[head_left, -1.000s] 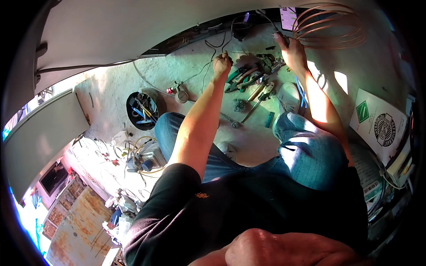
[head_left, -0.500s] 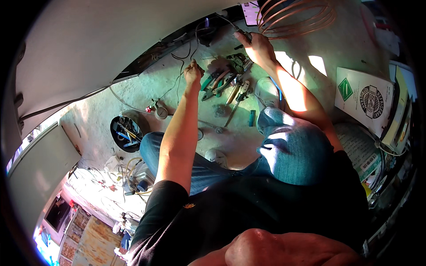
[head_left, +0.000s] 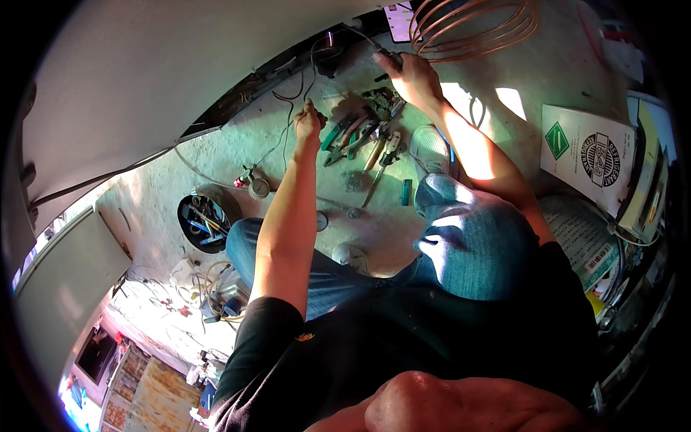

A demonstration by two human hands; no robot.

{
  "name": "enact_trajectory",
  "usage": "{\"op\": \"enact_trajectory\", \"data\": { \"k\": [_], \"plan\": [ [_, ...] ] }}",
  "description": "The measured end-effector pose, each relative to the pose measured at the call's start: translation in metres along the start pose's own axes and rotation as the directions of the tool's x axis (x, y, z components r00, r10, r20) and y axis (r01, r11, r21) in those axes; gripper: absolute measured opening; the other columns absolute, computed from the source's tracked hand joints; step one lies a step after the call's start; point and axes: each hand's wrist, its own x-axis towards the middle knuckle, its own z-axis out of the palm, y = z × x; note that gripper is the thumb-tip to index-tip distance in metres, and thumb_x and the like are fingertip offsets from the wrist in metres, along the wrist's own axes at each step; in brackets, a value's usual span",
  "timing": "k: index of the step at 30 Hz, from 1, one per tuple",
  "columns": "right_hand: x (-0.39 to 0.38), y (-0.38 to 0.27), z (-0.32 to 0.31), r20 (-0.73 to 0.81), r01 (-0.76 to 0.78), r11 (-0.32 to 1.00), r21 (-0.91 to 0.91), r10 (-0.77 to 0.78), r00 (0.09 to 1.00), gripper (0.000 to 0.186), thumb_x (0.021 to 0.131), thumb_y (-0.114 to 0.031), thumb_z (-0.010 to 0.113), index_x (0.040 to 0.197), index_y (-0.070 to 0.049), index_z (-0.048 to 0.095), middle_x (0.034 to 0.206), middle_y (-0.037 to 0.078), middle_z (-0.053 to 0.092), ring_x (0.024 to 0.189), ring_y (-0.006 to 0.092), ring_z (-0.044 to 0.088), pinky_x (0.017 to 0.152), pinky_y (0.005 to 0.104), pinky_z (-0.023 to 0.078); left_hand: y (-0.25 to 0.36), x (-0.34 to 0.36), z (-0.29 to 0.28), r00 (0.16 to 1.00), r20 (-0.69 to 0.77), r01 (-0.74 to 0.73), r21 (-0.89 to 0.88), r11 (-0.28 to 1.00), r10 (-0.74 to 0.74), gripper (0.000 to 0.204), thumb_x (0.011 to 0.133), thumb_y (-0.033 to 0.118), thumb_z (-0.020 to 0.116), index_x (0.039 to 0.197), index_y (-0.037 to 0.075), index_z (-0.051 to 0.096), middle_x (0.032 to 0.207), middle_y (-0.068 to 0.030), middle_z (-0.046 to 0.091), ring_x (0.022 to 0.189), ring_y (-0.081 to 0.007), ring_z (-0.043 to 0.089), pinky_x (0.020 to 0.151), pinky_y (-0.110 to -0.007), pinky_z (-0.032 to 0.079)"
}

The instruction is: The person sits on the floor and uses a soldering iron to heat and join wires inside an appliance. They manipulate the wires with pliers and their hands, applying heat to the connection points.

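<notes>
Left hand (head_left: 308,124) pinches a thin dark line (head_left: 314,72); right hand (head_left: 416,77) grips a necked tool (head_left: 368,38)

At 11 o'clock the left hand is curled like a loose fist, thumb and fingers together on the line, which climbs toward 12 into the shadowed gap (head_left: 268,83) beneath the appliance (head_left: 165,86). Whatever else that palm holds is hidden. At 1 o'clock the right hand wraps the tool's handle, its bent neck reaching toward 10 from the grip. I cannot make out the tip, but a narrow bluish glow (head_left: 330,38) shows near 12.

A light, even pinch should spare the line a kink, while the right wrist does the aiming; the left fingers are best well back from that glow, which may be hot.

Around, left to right: bucket (head_left: 227,201) of tools at 9, round gauge (head_left: 259,189) between 9 and 10, pliers (head_left: 350,129) at 12, phone (head_left: 403,23) between 12 and 1, copper coil (head_left: 471,52) at 1, white box (head_left: 586,155) between 2 and 3. The overhanging appliance crowds everything from 10 to 12, the pliers lie just beside the left hand, phone and coil hem in the right, and a raised knee (head_left: 479,245) sits near that forearm
</notes>
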Motion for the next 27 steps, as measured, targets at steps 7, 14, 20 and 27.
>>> {"op": "enact_trajectory", "data": {
  "k": [7, 14, 20, 27],
  "plan": [
    [0.004, 0.013, 0.013, -0.029, 0.104, 0.993, -0.049, -0.106, 0.994, 0.042, 0.090, -0.039, 0.062, 0.096, 0.003, 0.060, 0.091, 0.026, 0.067, 0.089, 0.0429, 0.065, 0.077, 0.0493, 0.051, -0.012, 0.021, -0.024, 0.992, 0.091, 0.078, 0.061, 0.995, -0.083, 0.042, 0.098, 0.043, 0.058, 0.073, 0.011, 0.047, 0.066, -0.0039, 0.053, 0.061, -0.0198, 0.059, 0.061, -0.033, 0.052],
    [0.004, 0.009, 0.010, -0.009, 0.060, 0.997, -0.047, -0.060, 0.998, 0.040, 0.090, -0.034, 0.061, 0.100, 0.004, 0.058, 0.091, 0.029, 0.066, 0.088, 0.0448, 0.065, 0.078, 0.0510, 0.051, -0.006, 0.022, -0.020, 0.987, 0.061, 0.144, 0.058, 0.988, -0.148, 0.044, 0.099, 0.046, 0.055, 0.074, 0.011, 0.048, 0.066, -0.0045, 0.054, 0.064, -0.0218, 0.060, 0.062, -0.034, 0.052],
    [0.001, 0.000, 0.004, 0.033, 0.026, 0.998, -0.052, -0.024, 0.999, 0.038, 0.092, -0.032, 0.060, 0.102, 0.005, 0.057, 0.095, 0.028, 0.067, 0.094, 0.0444, 0.066, 0.083, 0.0507, 0.052, 0.002, 0.015, -0.007, 0.983, -0.008, 0.182, -0.012, 0.983, -0.182, 0.042, 0.101, 0.043, 0.053, 0.072, 0.012, 0.046, 0.062, -0.0024, 0.047, 0.058, -0.0201, 0.053, 0.057, -0.033, 0.047],
    [0.001, 0.006, 0.008, -0.007, 0.065, 0.998, 0.003, -0.065, 0.998, 0.043, 0.091, -0.036, 0.059, 0.102, 0.005, 0.057, 0.095, 0.028, 0.067, 0.094, 0.0441, 0.066, 0.083, 0.0510, 0.052, 0.003, 0.019, -0.007, 0.963, 0.133, 0.254, -0.156, 0.955, -0.234, 0.044, 0.103, 0.038, 0.049, 0.068, 0.014, 0.040, 0.058, 0.0008, 0.033, 0.050, -0.0146, 0.030, 0.047, -0.030, 0.028]
  ]
}}
